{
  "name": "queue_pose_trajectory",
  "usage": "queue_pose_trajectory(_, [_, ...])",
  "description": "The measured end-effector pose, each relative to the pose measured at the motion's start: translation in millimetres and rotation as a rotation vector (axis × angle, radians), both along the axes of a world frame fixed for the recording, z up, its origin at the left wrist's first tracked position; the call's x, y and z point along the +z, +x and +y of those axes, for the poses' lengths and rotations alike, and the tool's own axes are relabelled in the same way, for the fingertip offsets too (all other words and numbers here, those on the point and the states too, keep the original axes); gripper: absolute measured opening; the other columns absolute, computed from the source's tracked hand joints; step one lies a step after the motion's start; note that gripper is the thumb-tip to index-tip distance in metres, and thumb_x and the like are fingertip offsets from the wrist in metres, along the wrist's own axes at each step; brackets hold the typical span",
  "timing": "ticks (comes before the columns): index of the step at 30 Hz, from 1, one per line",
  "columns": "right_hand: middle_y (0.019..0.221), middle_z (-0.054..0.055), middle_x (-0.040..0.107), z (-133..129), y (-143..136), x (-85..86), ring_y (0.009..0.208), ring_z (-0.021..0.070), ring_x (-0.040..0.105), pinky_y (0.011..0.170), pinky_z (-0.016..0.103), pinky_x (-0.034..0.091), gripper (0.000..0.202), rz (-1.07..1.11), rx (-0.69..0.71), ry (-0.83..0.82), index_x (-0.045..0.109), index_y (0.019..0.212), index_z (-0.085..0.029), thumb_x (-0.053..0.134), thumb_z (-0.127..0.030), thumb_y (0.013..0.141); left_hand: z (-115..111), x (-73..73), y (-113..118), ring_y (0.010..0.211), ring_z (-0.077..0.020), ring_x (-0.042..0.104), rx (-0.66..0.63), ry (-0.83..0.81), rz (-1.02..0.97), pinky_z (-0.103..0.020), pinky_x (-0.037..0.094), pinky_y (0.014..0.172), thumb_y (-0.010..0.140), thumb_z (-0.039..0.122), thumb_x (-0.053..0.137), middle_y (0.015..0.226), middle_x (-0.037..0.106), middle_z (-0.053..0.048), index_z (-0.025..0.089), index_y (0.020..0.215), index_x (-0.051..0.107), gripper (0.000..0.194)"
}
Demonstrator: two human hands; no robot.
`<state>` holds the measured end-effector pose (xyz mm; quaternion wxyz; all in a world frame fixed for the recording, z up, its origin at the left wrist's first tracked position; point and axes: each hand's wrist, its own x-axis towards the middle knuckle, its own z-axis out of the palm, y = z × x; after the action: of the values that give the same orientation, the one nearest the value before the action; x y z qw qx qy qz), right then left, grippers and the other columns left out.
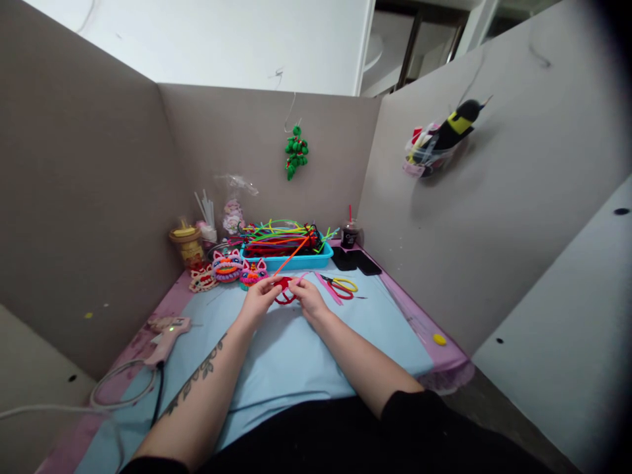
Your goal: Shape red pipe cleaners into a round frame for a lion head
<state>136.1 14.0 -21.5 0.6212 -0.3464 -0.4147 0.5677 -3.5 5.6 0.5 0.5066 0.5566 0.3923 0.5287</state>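
My left hand [259,301] and my right hand [311,301] are held close together above the blue cloth. Between them is a red pipe-cleaner piece [285,299], bent into a rounded frame with open gaps. The fingers of both hands are closed on its upper edges. An orange pipe cleaner [292,255] slants up and right from beside my left fingertips. Pink pipe cleaners [330,288] lie just right of my right hand, next to scissors [345,287] with red and yellow handles. Several finished pipe-cleaner animal faces [227,267] sit beyond my left hand.
A blue tray [286,262] full of coloured pipe cleaners stands at the back. Left are a pink glue gun [170,337] with its cord and a lidded cup [188,245]. Black phone-like slabs [355,259] and a dark drink [349,234] stand back right. Grey partitions [266,145] surround the table.
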Motion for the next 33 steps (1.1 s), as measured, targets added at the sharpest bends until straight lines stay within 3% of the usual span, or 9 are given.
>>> queue_pose_trajectory(4, [0.08,0.003,0.065,2.2,1.8,-3.8,0.076,0.0175,0.056,0.073,0.03,0.04,0.028,-0.065,-0.041,0.052,0.062,0.064,-0.017,0.076,-0.037,0.052,-0.4,1.3,-0.6,0.046,-0.0078,0.044,0.018,-0.011,0.012,-0.021,0.029,0.044,0.059,0.036,0.074,0.061,0.062,-0.001,0.015,0.095,0.068,0.042])
queue_pose_trajectory(9, [0.073,0.003,0.064,4.6,1.5,-7.7,0.07,0.0167,0.055,0.071,0.031,0.041,0.031,-0.105,0.008,0.035,0.065,0.066,-0.016,0.074,-0.044,0.056,-2.5,2.7,0.6,0.052,-0.0102,0.05,0.011,0.004,0.006,-0.021,0.033,0.046,0.06,0.036,0.074,0.071,0.066,-0.005,0.014,0.093,0.068,0.04])
queue_pose_trajectory(15, [0.104,0.007,0.061,2.7,0.7,-6.2,0.098,0.0224,0.053,0.086,0.035,0.038,0.027,-0.23,-0.107,0.1,0.065,0.061,-0.018,0.073,-0.044,0.057,-3.6,2.0,2.2,0.046,-0.0083,0.047,0.03,0.0,0.012,-0.019,0.031,0.047,0.06,0.035,0.074,0.05,0.053,0.005,0.014,0.108,0.059,0.055])
queue_pose_trajectory(21, [0.096,0.006,0.063,1.0,1.1,-5.0,0.095,0.0216,0.054,0.085,0.033,0.039,0.027,-0.243,-0.105,0.125,0.065,0.062,-0.018,0.071,-0.045,0.06,-3.8,0.8,1.9,0.052,-0.0109,0.055,-0.026,-0.022,0.006,-0.022,0.04,0.054,0.058,0.033,0.076,0.059,0.062,0.002,0.013,0.108,0.053,0.058])
queue_pose_trajectory(27, [0.087,0.004,0.061,3.0,3.7,-5.2,0.09,0.0199,0.054,0.087,0.032,0.037,0.023,-0.389,-0.145,0.211,0.065,0.063,-0.019,0.067,-0.041,0.066,0.1,0.0,0.0,0.056,-0.0132,0.059,0.013,-0.078,0.0,-0.023,0.042,0.056,0.056,0.031,0.077,0.066,0.067,-0.002,0.014,0.105,0.05,0.059])
queue_pose_trajectory(33, [0.075,0.001,0.056,9.5,29.0,2.6,0.072,0.0159,0.051,0.07,0.029,0.042,0.017,-0.605,-0.433,0.335,0.061,0.074,-0.018,0.056,-0.034,0.076,2.1,4.5,-4.0,0.048,-0.0097,0.054,0.101,-0.131,0.042,-0.02,0.038,0.049,0.057,0.03,0.076,0.064,0.066,-0.002,0.013,0.105,0.053,0.056])
